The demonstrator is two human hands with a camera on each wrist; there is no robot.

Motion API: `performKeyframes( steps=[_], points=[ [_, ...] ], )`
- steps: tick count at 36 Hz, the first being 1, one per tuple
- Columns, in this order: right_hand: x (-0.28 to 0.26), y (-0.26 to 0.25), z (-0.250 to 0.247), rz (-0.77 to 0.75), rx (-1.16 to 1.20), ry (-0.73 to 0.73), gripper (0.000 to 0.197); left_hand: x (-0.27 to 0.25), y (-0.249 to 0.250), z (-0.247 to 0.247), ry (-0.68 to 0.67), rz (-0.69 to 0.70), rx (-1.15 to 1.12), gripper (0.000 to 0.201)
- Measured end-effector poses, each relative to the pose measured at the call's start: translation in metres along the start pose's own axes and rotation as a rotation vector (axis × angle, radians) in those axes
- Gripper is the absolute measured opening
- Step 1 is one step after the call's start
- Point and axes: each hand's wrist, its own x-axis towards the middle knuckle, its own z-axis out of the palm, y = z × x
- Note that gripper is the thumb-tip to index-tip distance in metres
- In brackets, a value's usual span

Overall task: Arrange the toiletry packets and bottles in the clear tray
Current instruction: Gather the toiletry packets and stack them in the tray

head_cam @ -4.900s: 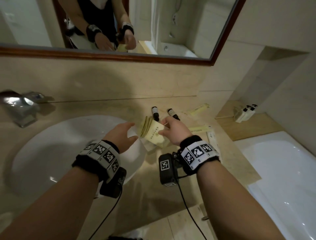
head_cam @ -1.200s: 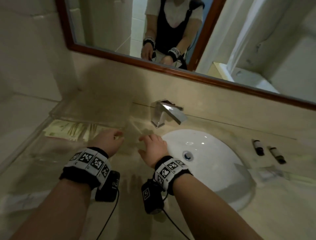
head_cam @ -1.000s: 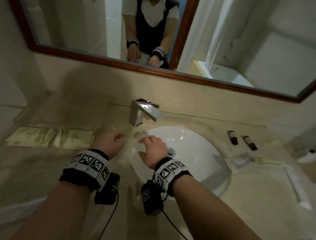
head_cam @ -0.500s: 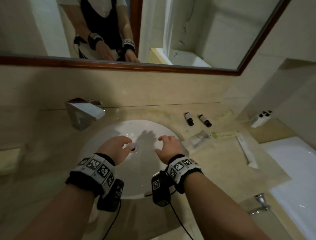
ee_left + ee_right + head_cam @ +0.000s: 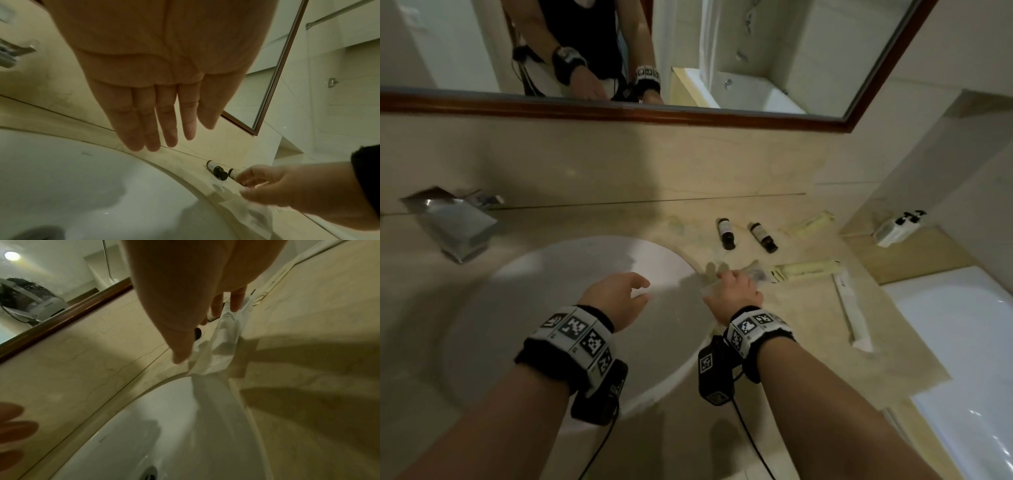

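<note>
Two bottles (image 5: pixel 726 233) and several packets (image 5: pixel 804 268) lie loose on the bench (image 5: pixel 784 342); no tray shows. Right hand (image 5: pixel 734 291) reaches a clear packet (image 5: pixel 224 344), grip unclear; left hand (image 5: pixel 616 296) hangs released.

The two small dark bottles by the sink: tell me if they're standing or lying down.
Lying down. Both bottles rest on their sides on the counter, caps toward the camera.

The beige marble counter (image 5: pixel 784 359) carries two small dark bottles (image 5: pixel 726 233) (both lying flat), pale yellow packets (image 5: pixel 804 268) and a clear plastic packet (image 5: pixel 224 344).
</note>
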Motion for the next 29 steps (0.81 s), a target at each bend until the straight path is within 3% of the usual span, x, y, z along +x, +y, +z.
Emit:
performKeyframes(
  steps=[5,12,17,22,29],
  points=[
    [0.029,0.032,-0.022,0.001,0.081,0.119,0.050,0.019,0.030,0.014,-0.029,0.013,0.019,0.034],
    [0.079,0.089,-0.053,0.109,-0.040,0.030,0.056,0.044,0.073,0.028,-0.074,0.065,0.084,0.036],
    [0.098,0.116,-0.050,0.066,-0.255,-0.098,0.069,0.062,0.098,0.037,-0.094,0.081,0.125,0.036],
    [0.108,0.127,-0.048,0.075,-0.326,-0.098,0.050,0.075,0.115,0.041,-0.108,0.112,0.154,0.036],
    [0.112,0.123,-0.054,0.010,-0.404,-0.079,0.048,0.084,0.121,0.048,-0.113,0.127,0.154,0.035]
  ],
)
